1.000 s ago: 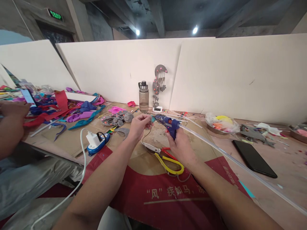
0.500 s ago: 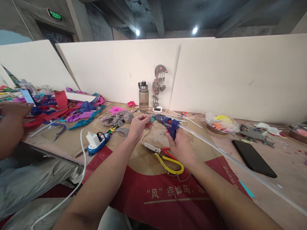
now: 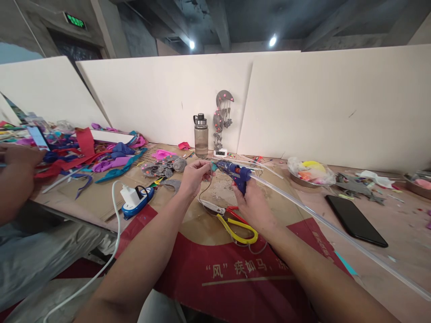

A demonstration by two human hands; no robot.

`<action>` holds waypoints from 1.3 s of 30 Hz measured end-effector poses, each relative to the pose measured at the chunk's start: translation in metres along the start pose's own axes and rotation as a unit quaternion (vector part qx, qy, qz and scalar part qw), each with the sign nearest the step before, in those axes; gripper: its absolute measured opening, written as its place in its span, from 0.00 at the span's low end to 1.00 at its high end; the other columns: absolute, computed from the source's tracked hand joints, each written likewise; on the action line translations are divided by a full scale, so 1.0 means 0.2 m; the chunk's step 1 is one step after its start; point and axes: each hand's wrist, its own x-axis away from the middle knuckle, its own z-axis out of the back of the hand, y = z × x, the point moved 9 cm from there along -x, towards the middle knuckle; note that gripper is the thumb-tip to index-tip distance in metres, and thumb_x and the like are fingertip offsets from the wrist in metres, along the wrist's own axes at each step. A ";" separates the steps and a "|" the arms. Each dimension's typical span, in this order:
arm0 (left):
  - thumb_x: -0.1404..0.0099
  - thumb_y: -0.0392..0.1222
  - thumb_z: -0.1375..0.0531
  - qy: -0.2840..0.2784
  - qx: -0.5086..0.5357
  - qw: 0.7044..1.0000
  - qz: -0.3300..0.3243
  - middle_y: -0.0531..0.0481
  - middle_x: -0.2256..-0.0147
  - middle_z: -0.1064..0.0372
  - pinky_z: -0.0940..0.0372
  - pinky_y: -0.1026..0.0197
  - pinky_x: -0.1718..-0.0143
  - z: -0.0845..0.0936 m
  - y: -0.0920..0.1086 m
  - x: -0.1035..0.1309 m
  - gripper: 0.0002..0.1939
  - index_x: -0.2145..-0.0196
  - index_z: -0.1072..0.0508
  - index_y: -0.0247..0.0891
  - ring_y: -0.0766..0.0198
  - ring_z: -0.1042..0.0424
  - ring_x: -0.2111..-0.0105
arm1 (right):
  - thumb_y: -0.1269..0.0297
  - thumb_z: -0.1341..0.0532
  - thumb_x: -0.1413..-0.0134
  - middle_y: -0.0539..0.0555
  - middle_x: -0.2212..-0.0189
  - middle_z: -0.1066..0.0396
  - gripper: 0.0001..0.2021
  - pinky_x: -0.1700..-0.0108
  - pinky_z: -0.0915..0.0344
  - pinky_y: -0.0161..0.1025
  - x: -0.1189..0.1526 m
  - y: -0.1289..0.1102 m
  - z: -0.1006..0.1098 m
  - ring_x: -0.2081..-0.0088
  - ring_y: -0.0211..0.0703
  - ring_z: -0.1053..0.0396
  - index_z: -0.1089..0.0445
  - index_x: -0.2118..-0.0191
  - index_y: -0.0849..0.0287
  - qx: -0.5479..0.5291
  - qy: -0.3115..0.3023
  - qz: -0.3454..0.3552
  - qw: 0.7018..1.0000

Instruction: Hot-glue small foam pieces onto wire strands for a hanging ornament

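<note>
My right hand is wrapped round the handle of a blue hot glue gun, with a long clear glue stick trailing from its back. The gun's teal nozzle points left and meets the fingertips of my left hand. Those fingers are pinched on a thin grey cord, which hangs down and loops across the cardboard; anything smaller between the fingertips is hidden. Below my hands lie scissors with yellow handles and a red-handled tool partly under them.
A water bottle, a small clock and a grey felt hanging stand at the white board. A blue power strip is at left, a phone at right. A co-worker's hand shows by felt scraps.
Both hands and the glue gun keep almost the same place. The whole view has shifted very slightly.
</note>
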 end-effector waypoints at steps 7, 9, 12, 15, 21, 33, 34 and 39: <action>0.53 0.44 0.32 -0.006 -0.005 1.000 0.003 0.54 0.80 0.33 0.42 0.68 0.80 0.00 -0.01 -0.01 0.13 0.75 0.29 0.33 0.70 0.32 0.81 | 0.58 0.51 0.38 0.65 0.57 0.29 0.16 0.55 0.33 0.51 0.00 0.00 0.00 0.56 0.57 0.30 0.39 0.50 0.61 0.002 -0.006 -0.003 1.000; 0.54 0.43 0.31 -0.001 0.001 1.000 0.001 0.54 0.80 0.34 0.42 0.68 0.80 0.01 0.00 -0.01 0.13 0.75 0.29 0.33 0.70 0.32 0.80 | 0.59 0.51 0.38 0.65 0.57 0.29 0.16 0.55 0.33 0.51 0.00 0.00 0.00 0.56 0.57 0.29 0.39 0.50 0.61 0.002 -0.006 -0.001 1.000; 0.54 0.42 0.31 0.002 0.006 1.000 0.001 0.54 0.80 0.34 0.42 0.68 0.81 0.01 0.01 -0.01 0.13 0.75 0.29 0.33 0.70 0.32 0.81 | 0.58 0.51 0.38 0.65 0.57 0.29 0.16 0.56 0.33 0.51 0.00 0.00 0.00 0.56 0.57 0.29 0.39 0.50 0.61 0.000 -0.008 -0.004 1.000; 0.54 0.42 0.32 0.003 0.004 1.000 -0.001 0.54 0.80 0.33 0.43 0.68 0.81 0.02 0.01 -0.01 0.12 0.76 0.29 0.33 0.70 0.32 0.81 | 0.58 0.51 0.38 0.66 0.57 0.29 0.16 0.56 0.33 0.52 0.00 0.01 -0.01 0.56 0.58 0.30 0.39 0.50 0.62 -0.003 -0.012 -0.011 1.000; 0.54 0.42 0.33 0.011 0.002 1.000 0.002 0.54 0.79 0.33 0.43 0.68 0.81 0.03 0.01 -0.01 0.12 0.75 0.30 0.34 0.69 0.31 0.80 | 0.58 0.48 0.41 0.63 0.58 0.29 0.15 0.56 0.33 0.51 0.00 0.02 0.01 0.58 0.55 0.30 0.39 0.51 0.59 -0.058 -0.003 -0.024 0.998; 0.47 0.37 0.38 0.075 -0.292 0.930 -0.211 0.53 0.74 0.33 0.45 0.66 0.75 0.05 0.19 0.04 0.02 0.75 0.25 0.38 0.71 0.42 0.77 | 0.64 0.38 0.56 0.49 0.84 0.35 0.07 0.74 0.41 0.39 -0.07 0.53 -0.11 0.79 0.43 0.35 0.39 0.76 0.54 -0.084 -0.105 -0.237 0.962; 0.46 0.37 0.38 0.063 -0.303 0.924 -0.225 0.52 0.73 0.32 0.44 0.66 0.74 0.02 0.19 0.05 0.02 0.75 0.25 0.38 0.71 0.41 0.77 | 0.64 0.38 0.56 0.50 0.85 0.36 0.08 0.74 0.41 0.39 -0.08 0.56 -0.13 0.80 0.44 0.35 0.40 0.78 0.54 -0.053 -0.121 -0.217 0.967; 0.45 0.38 0.37 0.015 -0.285 0.933 -0.221 0.51 0.72 0.31 0.42 0.66 0.73 -0.04 0.15 0.06 0.02 0.72 0.24 0.38 0.69 0.38 0.76 | 0.58 0.40 0.50 0.58 0.81 0.32 0.10 0.71 0.39 0.44 -0.09 0.58 -0.11 0.75 0.49 0.33 0.37 0.77 0.55 0.098 -0.079 -0.091 0.988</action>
